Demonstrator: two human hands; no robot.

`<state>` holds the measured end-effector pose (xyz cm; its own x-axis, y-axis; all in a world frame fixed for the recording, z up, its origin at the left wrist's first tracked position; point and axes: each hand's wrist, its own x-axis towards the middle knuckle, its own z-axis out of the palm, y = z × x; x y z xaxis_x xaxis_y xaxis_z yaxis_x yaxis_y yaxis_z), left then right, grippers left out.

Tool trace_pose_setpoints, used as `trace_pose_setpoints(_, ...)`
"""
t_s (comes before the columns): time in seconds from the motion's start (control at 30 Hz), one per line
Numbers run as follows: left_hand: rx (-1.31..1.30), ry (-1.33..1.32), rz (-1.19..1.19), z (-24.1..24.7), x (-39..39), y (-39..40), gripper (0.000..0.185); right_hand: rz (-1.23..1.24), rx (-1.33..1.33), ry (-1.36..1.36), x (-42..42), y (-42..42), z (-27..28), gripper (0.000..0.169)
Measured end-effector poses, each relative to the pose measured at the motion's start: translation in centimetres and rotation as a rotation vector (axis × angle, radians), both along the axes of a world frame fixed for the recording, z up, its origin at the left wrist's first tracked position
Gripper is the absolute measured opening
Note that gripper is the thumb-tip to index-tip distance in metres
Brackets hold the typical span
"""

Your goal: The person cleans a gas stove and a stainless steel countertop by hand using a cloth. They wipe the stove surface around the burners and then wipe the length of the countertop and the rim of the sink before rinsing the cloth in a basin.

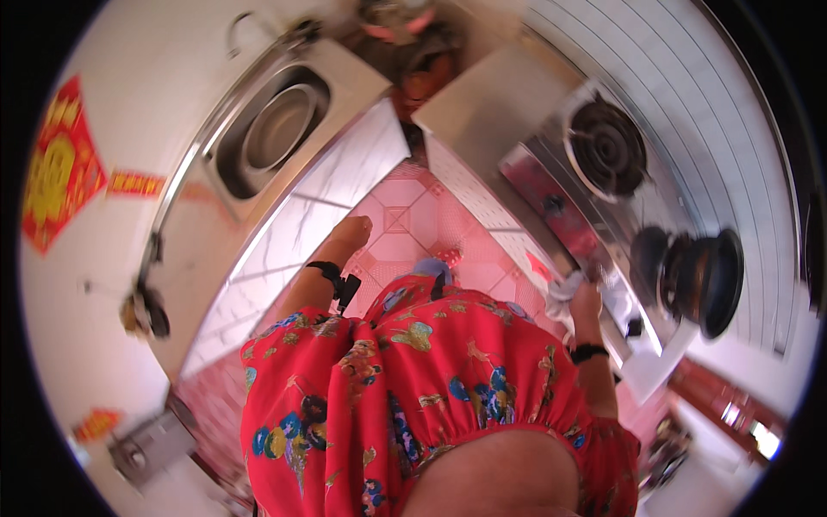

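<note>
My left hand (352, 231) hangs over the pink tiled floor beside the sink cabinet, with its fingers curled and nothing visible in it. At the front edge of the stove counter, my right hand (585, 302) grips a light grey cloth (561, 298) that hangs down from it. Just beyond that hand is the red front panel of a gas stove (549, 200) with a black knob. A round burner (606, 147) lies behind the panel. Black pans (711, 281) stand on the stove's other side, blurred.
A steel sink (229, 158) on the left counter holds a round metal basin (281, 126). Reddish items (426, 74) fill the corner between the two counters. Patterned pink tiles (397, 220) cover the floor between the cabinets. A grey appliance (152, 446) stands at the lower left.
</note>
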<state>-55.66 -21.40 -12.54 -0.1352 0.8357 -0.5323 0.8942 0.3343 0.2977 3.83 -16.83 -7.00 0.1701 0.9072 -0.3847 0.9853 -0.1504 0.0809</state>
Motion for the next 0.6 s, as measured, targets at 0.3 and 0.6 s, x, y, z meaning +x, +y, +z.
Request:
trace_pose_setpoints(0.3, -0.147, 0.019, 0.178, 0.8, -0.6, -16.7, 0.034, 0.183, 0.211, -0.096, -0.7, -2.3, 0.4, 0.017)
trace_pose_setpoints(0.6, 0.092, -0.058, 0.534, 1.5, -5.6, -22.3, 0.030, 0.303, 0.092, 0.209, -6.0, 0.3, 4.8, 0.025)
